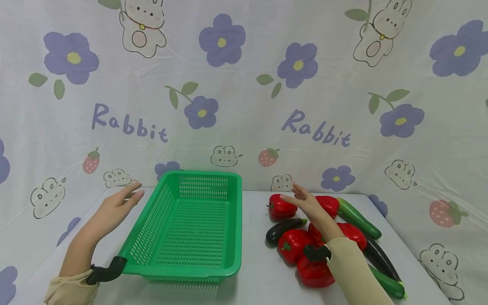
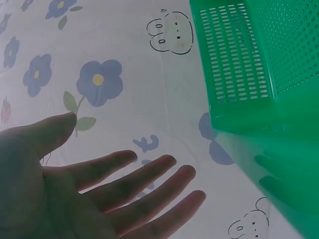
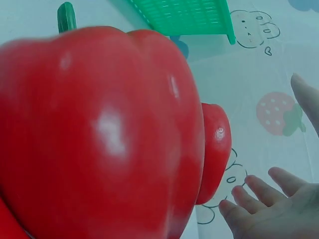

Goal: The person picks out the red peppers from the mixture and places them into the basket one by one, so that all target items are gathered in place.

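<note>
My left hand (image 1: 116, 210) hovers just left of a green plastic basket (image 1: 237, 237), its fingers spread and holding nothing. In the left wrist view its fingers (image 2: 144, 191) are extended beside the basket wall (image 2: 232, 55). Over the pile of vegetables, my right hand (image 1: 309, 207) is held with loose, extended fingers and nothing in it. Near it are a red bell pepper (image 1: 281, 208), a small dark eggplant (image 1: 284, 231) and another red pepper (image 1: 294, 245). A large red pepper (image 3: 109, 134) fills much of the right wrist view, apart from the fingers (image 3: 264, 190).
To the right lie more red peppers (image 1: 318, 273), a green zucchini (image 1: 358, 218), a long dark eggplant (image 1: 383, 258) and a second zucchini (image 1: 389, 284). A printed cloth (image 1: 251, 101) hangs behind the white table (image 1: 253, 254).
</note>
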`<state>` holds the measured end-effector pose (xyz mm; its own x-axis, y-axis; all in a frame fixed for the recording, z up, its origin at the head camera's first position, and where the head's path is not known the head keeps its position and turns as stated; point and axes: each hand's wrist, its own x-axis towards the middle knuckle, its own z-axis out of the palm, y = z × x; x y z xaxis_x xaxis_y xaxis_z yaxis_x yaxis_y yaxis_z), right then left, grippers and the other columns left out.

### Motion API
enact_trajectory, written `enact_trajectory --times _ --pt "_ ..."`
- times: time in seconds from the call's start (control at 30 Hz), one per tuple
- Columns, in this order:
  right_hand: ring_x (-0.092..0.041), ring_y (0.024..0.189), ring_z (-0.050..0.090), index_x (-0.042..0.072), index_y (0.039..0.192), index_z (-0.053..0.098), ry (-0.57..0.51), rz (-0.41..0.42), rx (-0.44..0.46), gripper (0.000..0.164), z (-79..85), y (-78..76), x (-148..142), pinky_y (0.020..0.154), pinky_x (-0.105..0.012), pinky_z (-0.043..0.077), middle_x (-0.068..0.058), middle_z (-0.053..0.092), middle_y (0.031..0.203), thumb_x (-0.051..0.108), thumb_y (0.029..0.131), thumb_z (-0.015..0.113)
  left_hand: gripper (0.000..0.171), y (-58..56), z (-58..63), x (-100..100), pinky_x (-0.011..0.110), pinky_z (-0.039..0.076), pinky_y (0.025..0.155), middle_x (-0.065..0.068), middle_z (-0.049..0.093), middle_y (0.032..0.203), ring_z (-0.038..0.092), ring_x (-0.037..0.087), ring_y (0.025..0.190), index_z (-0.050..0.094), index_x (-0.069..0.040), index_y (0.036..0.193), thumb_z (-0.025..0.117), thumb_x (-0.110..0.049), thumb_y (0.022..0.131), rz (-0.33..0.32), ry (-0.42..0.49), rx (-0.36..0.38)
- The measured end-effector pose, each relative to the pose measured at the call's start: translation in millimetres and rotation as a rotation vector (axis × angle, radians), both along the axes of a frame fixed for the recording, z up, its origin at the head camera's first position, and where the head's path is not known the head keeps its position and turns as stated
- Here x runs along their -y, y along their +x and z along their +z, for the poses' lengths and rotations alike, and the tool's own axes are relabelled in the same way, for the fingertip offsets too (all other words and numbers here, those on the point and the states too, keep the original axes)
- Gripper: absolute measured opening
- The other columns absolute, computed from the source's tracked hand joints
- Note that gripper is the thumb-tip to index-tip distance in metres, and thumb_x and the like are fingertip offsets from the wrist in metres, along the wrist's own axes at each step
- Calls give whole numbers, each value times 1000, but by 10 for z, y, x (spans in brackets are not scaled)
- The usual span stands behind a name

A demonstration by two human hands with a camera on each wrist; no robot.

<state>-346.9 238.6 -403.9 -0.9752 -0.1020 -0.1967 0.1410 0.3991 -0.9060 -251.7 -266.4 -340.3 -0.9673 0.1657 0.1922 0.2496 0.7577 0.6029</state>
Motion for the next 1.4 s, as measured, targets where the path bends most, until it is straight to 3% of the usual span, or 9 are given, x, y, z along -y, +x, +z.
enact_trajectory --times 0.33,0.5,0.73,0.93,1.13,1.4 --pt "-39 151 12 23 158 12 -17 -69 51 95 -28 -40 17 114 -66 17 -10 15 164 46 86 70 55 61 -101 235 37 58 81 34 52 135 60 45 115 32 6 147 39 -31 106 -62 109 49" --pt "-40 150 13 19 158 12 -47 -84 74 95 -33 -45 29 115 -65 17 -12 17 164 44 87 70 54 59 -163 331 32 59 79 36 50 136 64 37 112 32 10 146 38 -28 107 -91 188 113" --pt "-42 150 10 20 158 14 -55 -96 101 93 -59 -28 38 113 -69 14 -13 16 164 42 87 70 61 51 -286 419 36 58 84 34 48 140 64 30 115 32 8 147 41 -37 105 -65 290 244" --pt "-43 150 12 19 158 15 -31 -103 114 92 -92 -32 36 112 -70 15 -13 16 164 41 87 70 65 54 -382 454 38 57 86 31 48 141 68 13 107 35 6 147 47 -40 103 -24 358 311" --pt "-44 148 16 20 157 16 -24 -110 134 92 -121 -41 39 110 -72 16 -12 17 164 40 87 71 67 34 -455 500 39 57 87 29 50 141 69 17 108 36 5 146 51 -41 101 -15 434 360" --pt "-44 147 20 14 157 17 -35 -107 141 90 -171 -67 50 116 -61 22 -16 19 162 35 87 71 65 -37 -583 578 41 56 89 19 57 139 68 19 111 39 2 146 53 -40 100 0 494 426"
